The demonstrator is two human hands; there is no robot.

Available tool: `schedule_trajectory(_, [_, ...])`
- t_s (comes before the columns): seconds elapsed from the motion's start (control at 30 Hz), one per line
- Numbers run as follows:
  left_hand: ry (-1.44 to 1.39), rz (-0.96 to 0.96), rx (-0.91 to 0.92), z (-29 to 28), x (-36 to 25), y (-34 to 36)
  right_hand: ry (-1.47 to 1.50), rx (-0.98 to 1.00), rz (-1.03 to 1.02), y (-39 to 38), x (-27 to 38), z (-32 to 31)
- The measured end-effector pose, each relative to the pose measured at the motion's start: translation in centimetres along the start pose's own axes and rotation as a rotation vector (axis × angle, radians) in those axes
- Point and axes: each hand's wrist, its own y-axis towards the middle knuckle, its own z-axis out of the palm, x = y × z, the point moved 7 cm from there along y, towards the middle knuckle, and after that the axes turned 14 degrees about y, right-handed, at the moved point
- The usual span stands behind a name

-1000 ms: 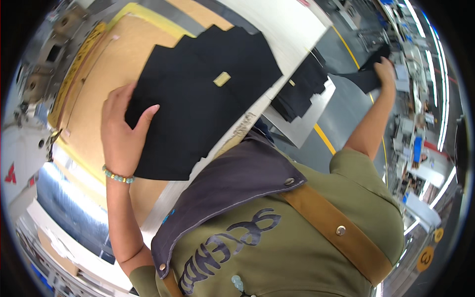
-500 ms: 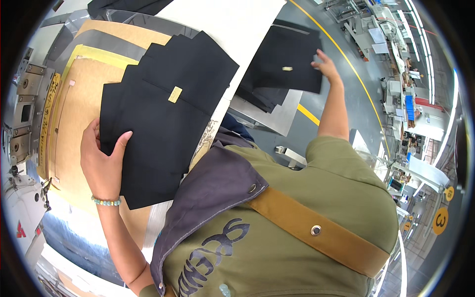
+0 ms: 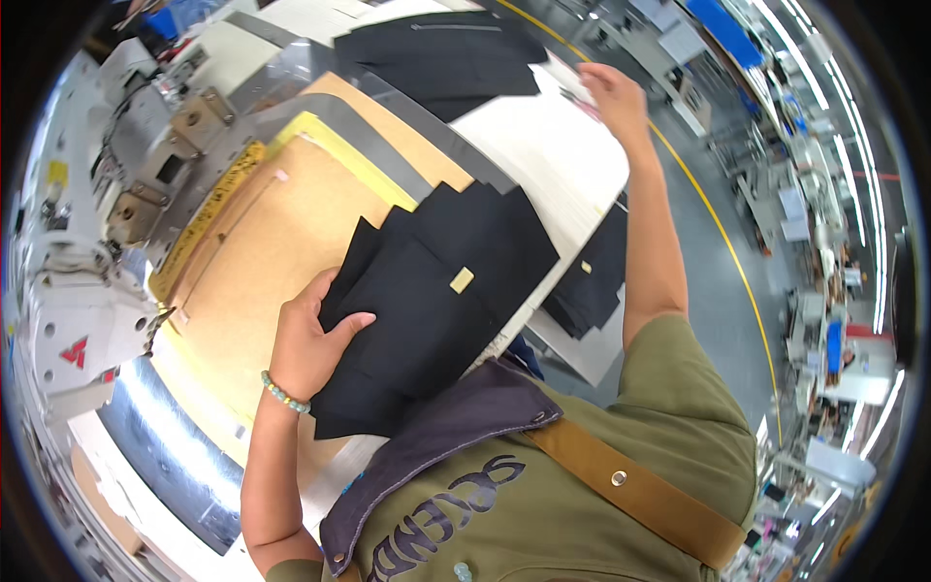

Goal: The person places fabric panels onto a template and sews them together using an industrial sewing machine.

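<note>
My left hand (image 3: 315, 335) grips the near-left edge of black fabric pieces (image 3: 427, 320), thumb on top and the other fingers out of sight behind them. The pieces have stepped edges and a small pale yellow label (image 3: 462, 281). They lie partly over a tan board (image 3: 262, 252) with yellow edging. At the far right, my right hand (image 3: 619, 102) is stretched over the white table (image 3: 543, 145), its fingers reaching out near a small reddish item too blurred to name. I see nothing held in it.
More black fabric pieces (image 3: 446, 58) lie on the table's far part. Another black pile (image 3: 592, 281) with a label rests on a lower metal surface at the right. White machinery (image 3: 97, 310) stands on the left. A yellow line (image 3: 718, 204) marks the grey floor.
My right hand has left the labelled black piece over the lower surface and moved farther away, over the white table. The view has turned; my left hand keeps its hold.
</note>
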Motion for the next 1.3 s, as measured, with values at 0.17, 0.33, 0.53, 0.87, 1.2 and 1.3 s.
schedule_trajectory(0.17, [-0.186,-0.083,0.212,-5.7,1.8,-2.5,-0.155,0.181,-0.334,8.2,3.5,13.0])
schedule_trajectory(0.33, [0.074,-0.177,0.180,-8.0,6.4,-8.3,-0.553,0.443,-0.289,14.3,3.4,23.9])
schedule_trajectory(0.53, [0.372,-0.047,-0.207,-7.8,4.3,-8.5,-0.654,0.607,-0.267,21.4,-2.3,23.2])
schedule_trajectory(0.87, [0.258,0.109,-0.191,-5.1,3.6,-7.6,-0.209,0.284,-0.575,14.0,13.6,10.7])
schedule_trajectory(1.2, [0.207,0.259,-0.105,-5.4,1.5,-6.0,0.189,0.444,-0.281,3.2,26.1,10.8])
schedule_trajectory(1.3, [0.300,0.258,-0.220,-6.0,2.6,-5.8,0.018,0.808,-0.215,1.3,19.7,20.8])
